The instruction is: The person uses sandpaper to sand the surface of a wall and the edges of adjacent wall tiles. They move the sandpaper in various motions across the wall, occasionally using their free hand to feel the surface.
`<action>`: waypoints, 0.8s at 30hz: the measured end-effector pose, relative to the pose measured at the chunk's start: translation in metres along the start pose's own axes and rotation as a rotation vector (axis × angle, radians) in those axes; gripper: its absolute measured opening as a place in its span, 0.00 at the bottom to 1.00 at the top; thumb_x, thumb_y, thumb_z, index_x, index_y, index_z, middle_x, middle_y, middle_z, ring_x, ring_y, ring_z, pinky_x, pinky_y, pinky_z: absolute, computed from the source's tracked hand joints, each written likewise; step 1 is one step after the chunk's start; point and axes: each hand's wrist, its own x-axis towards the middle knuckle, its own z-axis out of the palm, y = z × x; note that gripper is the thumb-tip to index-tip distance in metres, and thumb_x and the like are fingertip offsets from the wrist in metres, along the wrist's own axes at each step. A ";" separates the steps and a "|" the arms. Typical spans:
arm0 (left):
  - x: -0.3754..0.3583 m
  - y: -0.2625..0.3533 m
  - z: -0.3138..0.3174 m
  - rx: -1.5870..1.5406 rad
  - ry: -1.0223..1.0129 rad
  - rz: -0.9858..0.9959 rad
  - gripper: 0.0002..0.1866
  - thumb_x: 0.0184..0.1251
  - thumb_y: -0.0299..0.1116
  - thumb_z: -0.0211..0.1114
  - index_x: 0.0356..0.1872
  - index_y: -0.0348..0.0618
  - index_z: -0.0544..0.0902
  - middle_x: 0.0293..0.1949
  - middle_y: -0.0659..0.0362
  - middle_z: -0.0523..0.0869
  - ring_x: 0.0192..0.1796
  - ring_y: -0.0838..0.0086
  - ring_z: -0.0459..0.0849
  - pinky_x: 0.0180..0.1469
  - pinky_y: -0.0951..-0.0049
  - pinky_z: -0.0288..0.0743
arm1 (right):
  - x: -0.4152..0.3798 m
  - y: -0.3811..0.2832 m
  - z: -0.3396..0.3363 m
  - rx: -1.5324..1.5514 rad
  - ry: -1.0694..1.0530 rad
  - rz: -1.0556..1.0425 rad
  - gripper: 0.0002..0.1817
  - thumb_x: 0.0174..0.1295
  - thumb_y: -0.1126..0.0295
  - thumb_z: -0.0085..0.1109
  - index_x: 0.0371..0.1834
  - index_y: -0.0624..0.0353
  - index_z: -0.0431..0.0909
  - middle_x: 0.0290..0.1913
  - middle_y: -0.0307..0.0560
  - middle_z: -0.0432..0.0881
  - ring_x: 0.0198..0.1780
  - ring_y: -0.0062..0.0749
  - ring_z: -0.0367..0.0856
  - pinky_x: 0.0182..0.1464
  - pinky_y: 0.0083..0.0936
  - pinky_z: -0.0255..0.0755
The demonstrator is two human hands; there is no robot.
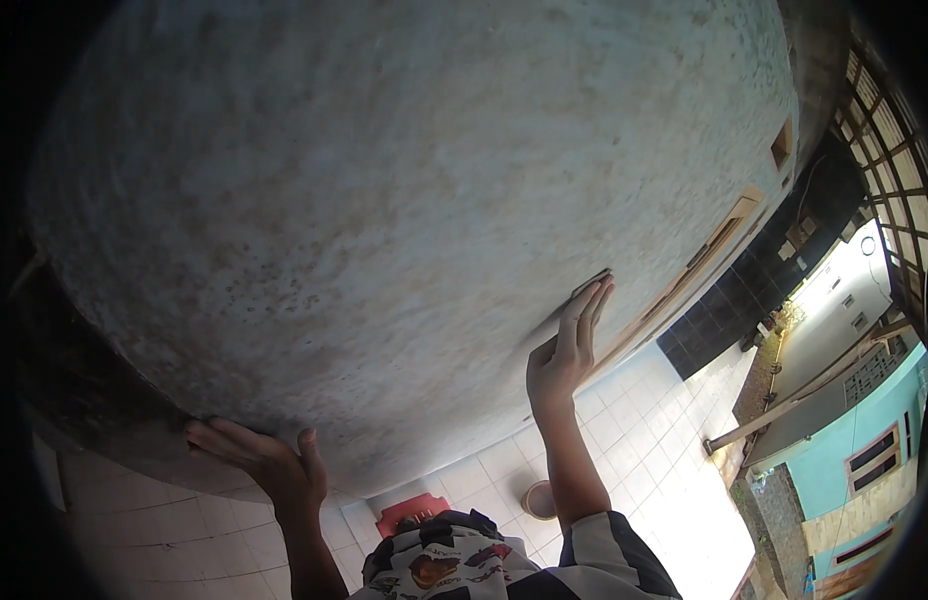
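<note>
A large, mottled grey-white wall (384, 200) with worn and speckled patches fills most of the head view. My right hand (569, 345) is raised against it, fingers stretched and close together over a thin, flat, dark-edged piece (592, 283) pressed to the surface. Most of that piece is hidden behind the fingers, so its kind cannot be made out. Lower left, my left hand (269, 462) is at the wall's lower left edge, with thumb and fingers apart and nothing in it.
Below lies a white tiled floor (634, 430) with a red plastic stool (412, 510) and a round brown container (539, 500). A wooden-framed opening (719, 245) breaks the wall at right. Dark tiles (719, 305) and a turquoise house (834, 490) appear beyond.
</note>
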 end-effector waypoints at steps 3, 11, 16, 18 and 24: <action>0.002 0.002 0.000 0.018 0.015 0.004 0.58 0.75 0.74 0.38 0.81 0.32 0.27 0.81 0.33 0.25 0.83 0.38 0.21 0.77 0.29 0.19 | -0.018 -0.031 -0.006 0.056 -0.118 -0.150 0.47 0.41 0.97 0.42 0.75 0.80 0.60 0.77 0.81 0.57 0.79 0.74 0.55 0.74 0.52 0.69; 0.003 0.002 0.000 0.025 -0.001 0.003 0.58 0.75 0.73 0.40 0.81 0.31 0.27 0.81 0.33 0.25 0.83 0.37 0.21 0.77 0.28 0.19 | -0.005 -0.044 -0.015 0.138 -0.235 0.023 0.51 0.40 0.98 0.41 0.79 0.80 0.50 0.80 0.84 0.44 0.81 0.80 0.43 0.74 0.50 0.69; 0.002 0.003 0.000 0.031 -0.021 0.010 0.59 0.75 0.74 0.39 0.80 0.30 0.26 0.81 0.31 0.24 0.83 0.37 0.20 0.77 0.29 0.19 | 0.020 -0.027 -0.022 0.090 -0.182 0.135 0.51 0.42 1.00 0.40 0.80 0.79 0.46 0.80 0.85 0.41 0.81 0.80 0.42 0.72 0.48 0.73; 0.000 0.003 -0.001 0.039 -0.033 -0.001 0.59 0.74 0.74 0.39 0.80 0.30 0.26 0.81 0.31 0.23 0.83 0.37 0.20 0.77 0.29 0.19 | 0.016 -0.044 -0.029 0.195 -0.282 0.170 0.52 0.43 1.00 0.41 0.81 0.78 0.44 0.81 0.84 0.39 0.81 0.80 0.41 0.71 0.48 0.73; 0.004 0.004 -0.007 0.018 -0.089 -0.003 0.59 0.75 0.71 0.43 0.79 0.30 0.23 0.79 0.31 0.19 0.81 0.34 0.16 0.75 0.26 0.17 | 0.022 -0.037 -0.032 0.127 -0.332 0.211 0.50 0.45 1.01 0.41 0.80 0.81 0.41 0.80 0.87 0.37 0.80 0.83 0.40 0.71 0.46 0.73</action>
